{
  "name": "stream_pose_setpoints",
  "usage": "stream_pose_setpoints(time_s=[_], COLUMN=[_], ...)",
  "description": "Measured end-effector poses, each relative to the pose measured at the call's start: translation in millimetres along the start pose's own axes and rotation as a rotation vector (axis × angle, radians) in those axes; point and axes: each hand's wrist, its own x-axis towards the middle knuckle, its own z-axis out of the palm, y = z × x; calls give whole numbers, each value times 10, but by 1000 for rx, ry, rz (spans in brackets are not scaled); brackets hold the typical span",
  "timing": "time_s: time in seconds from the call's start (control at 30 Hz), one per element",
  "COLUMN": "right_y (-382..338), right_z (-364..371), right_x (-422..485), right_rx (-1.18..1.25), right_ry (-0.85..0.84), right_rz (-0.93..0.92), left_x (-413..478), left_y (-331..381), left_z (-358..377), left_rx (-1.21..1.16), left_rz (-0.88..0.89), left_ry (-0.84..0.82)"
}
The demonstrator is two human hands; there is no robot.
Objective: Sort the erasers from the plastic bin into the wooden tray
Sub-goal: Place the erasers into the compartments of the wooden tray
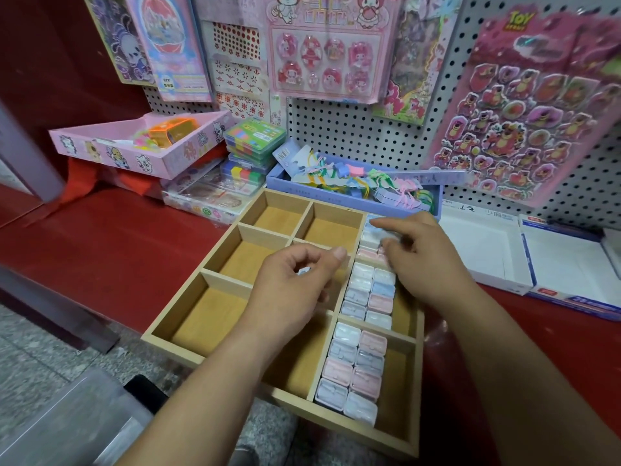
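Pink, blue and white erasers (356,368) are being kept in neat double rows down the right-hand column of the wooden tray (161,334). The far compartment of that column is being reached into by the right hand (426,264). Its forefinger is being stretched forward and its other fingers are being bent down onto the erasers there; whether one is being gripped cannot be told. A pale eraser (304,271) is being pinched inside the curled fingers of the left hand (289,290), over the tray's middle. The tray is being carried by a red surface (117,243), its near corner overhanging the edge. A clear plastic bin (67,418) is being glimpsed low at the left. Behind the tray, a blue box (295,191) of trinkets is being backed by a pegboard (353,129) hung with sticker sheets (524,105).
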Motion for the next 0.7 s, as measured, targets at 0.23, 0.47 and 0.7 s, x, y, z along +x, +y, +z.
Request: stream_pose_setpoints(time_s=[0.23,0.47,0.7], right_y=[115,171,229], right_z=[-35,63,86], right_x=[56,71,113], right_rx=[2,-10,-132], right_ry=[205,219,238], right_rz=[102,62,73], left_x=[11,62,52], left_y=[-8,-56,-67], left_z=[-66,-110,-110], left_rx=[58,133,135], left_rz=[-7,-42,-4], left_ry=[-69,-122,-93])
